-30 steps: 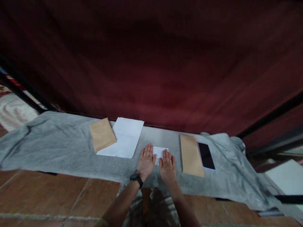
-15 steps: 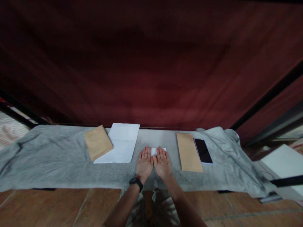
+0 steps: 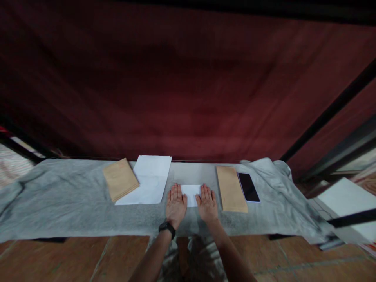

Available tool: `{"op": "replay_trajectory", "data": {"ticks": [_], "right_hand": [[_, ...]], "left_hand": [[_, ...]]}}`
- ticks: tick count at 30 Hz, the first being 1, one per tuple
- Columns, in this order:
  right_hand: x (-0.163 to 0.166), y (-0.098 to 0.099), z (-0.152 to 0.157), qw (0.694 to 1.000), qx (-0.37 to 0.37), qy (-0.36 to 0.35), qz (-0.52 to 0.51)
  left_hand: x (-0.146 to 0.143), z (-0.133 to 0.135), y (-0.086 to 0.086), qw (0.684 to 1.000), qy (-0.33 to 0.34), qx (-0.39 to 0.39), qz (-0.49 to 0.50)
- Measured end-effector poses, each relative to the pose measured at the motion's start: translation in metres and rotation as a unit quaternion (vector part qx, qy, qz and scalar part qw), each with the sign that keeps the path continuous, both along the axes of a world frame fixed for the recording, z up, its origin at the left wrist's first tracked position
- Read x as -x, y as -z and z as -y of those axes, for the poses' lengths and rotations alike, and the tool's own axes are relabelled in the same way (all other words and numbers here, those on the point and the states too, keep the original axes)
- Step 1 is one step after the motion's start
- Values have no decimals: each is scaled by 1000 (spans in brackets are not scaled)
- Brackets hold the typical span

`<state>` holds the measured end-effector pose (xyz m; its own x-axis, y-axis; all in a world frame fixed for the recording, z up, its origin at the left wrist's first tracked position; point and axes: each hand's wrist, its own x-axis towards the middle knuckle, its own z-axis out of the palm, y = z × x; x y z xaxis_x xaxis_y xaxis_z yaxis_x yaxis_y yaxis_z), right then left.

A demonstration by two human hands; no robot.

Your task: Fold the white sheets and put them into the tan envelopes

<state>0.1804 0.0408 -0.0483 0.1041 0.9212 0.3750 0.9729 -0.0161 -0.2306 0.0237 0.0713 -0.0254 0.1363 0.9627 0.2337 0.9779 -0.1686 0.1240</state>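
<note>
While both palms lie flat and spread, nothing is gripped. My left hand (image 3: 175, 203), with the black wristwatch (image 3: 167, 228) behind it, presses on the left end of the small folded white paper (image 3: 190, 194). My right hand (image 3: 207, 203) presses on its right end, fingers straight and pointing away from me.

The paper sits about midway along the grey cloth (image 3: 73, 203), between its near and far edges. I judge the cloth to be the main risk. It looks soft and loose, so uneven pressure from either palm could drag it into a ridge, and the paper could skew or take a crooked crease.

Just right of my right hand lies a long brown envelope (image 3: 231, 188) with a dark smartphone (image 3: 248, 187) against its right side. A careless sideways sweep could push both toward the rumpled right end.

Farther left, a stack of brown envelopes (image 3: 120, 179) overlaps the white sheets (image 3: 151, 178) by the far edge. A dark red curtain (image 3: 188, 98) hangs beyond.
</note>
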Motion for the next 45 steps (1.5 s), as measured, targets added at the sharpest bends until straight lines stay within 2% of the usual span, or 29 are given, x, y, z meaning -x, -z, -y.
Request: {"op": "replay_trajectory", "data": {"ticks": [8,14,17,21,24,27,34,45], "right_hand": [[-2,-7,5,1000,11,6,-7],[1,-13,6,999,37,8,-1],[1,-14,6,999,45,11,-12],[-1,-15,8,998,60,9,-22],[-1,-15,9,998,65,2,-24],[-1,-15,8,998,61,3,-25],[0,-14,7,998,59,6,-21],[-1,-4,5,999,36,5,10]], "left_hand": [[12,6,5,999,-16,-28,-3],[17,14,-1,999,-21,-25,7],[4,18,-6,999,25,-17,15],[-27,20,-8,990,135,26,27],[-42,18,-4,987,155,37,30],[-41,14,1,991,129,25,30],[-8,8,4,999,47,0,14],[8,24,-2,999,-37,-23,19]]}}
